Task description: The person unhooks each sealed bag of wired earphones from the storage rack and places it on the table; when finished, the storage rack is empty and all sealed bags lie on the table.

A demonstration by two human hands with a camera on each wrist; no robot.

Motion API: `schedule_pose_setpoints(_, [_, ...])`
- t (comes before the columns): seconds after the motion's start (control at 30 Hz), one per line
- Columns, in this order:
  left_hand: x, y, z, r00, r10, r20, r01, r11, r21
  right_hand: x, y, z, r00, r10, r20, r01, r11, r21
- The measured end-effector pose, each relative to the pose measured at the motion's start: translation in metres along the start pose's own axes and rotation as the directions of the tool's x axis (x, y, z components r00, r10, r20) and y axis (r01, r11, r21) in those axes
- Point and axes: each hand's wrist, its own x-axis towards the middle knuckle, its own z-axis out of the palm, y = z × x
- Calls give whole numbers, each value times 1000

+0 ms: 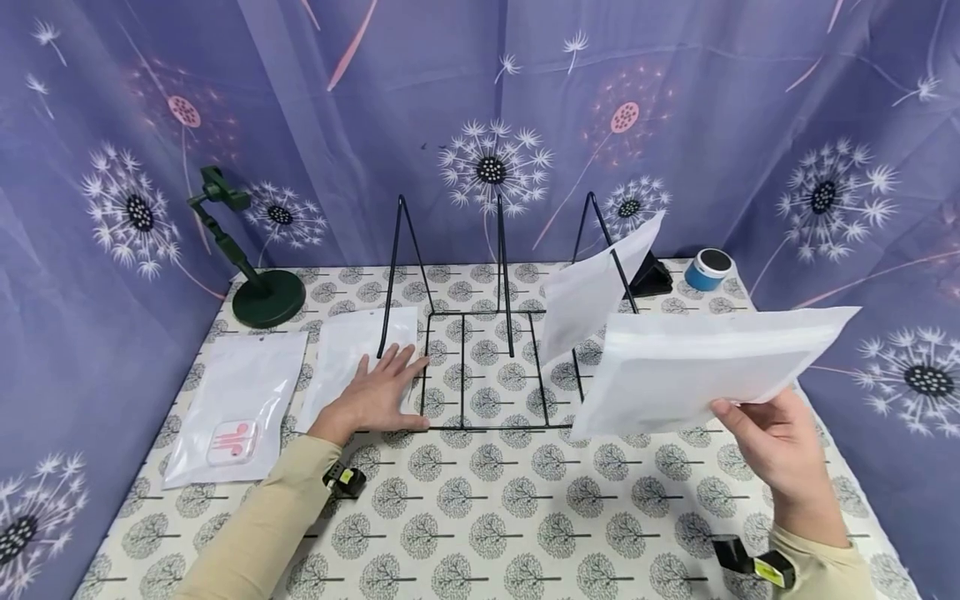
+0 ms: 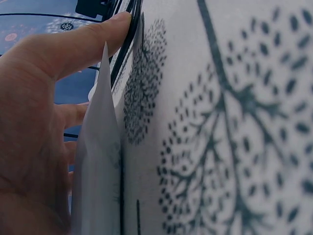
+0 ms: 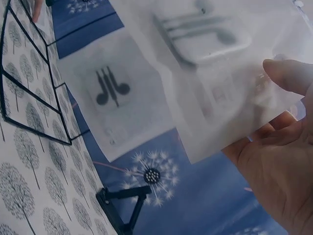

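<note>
My right hand [image 1: 780,450] pinches a white zip bag [image 1: 697,367] by its edge, holding it above the right side of the table. Through its frosted side in the right wrist view, an earphone case [image 3: 210,36] shows. A second white bag [image 1: 573,308] hangs on the right prong of the black wire rack [image 1: 495,428], with earphones [image 3: 112,88] visible inside it. My left hand [image 1: 375,398] lies with fingers spread at the rack's left end, over a white bag [image 1: 333,350] lying on the table. In the left wrist view, the thumb [image 2: 93,44] touches the black wire.
Another white bag [image 1: 251,375] with pink earphones [image 1: 232,442] lies at the far left. Behind it stands a green phone stand [image 1: 268,297]. At the back right are a black stand [image 1: 654,277] and a small blue speaker [image 1: 705,271]. A purple curtain [image 1: 360,125] surrounds the table.
</note>
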Motion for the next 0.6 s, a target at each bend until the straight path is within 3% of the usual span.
schedule_pose_setpoints(0.2, [1,0,0,1000,4,-8,-4,1000,1,0,-2,-9,999,-38,-16,40,988,149])
schedule_pose_setpoints(0.4, [1,0,1,1000,-2,3,2,1000,-1,1,2,-19,997,-75,9,68,945,321])
schedule_pose_setpoints(0.6, [0,1,0,1000,-12,9,12,1000,-5,-7,7,-35,999,-34,-12,36,917,398])
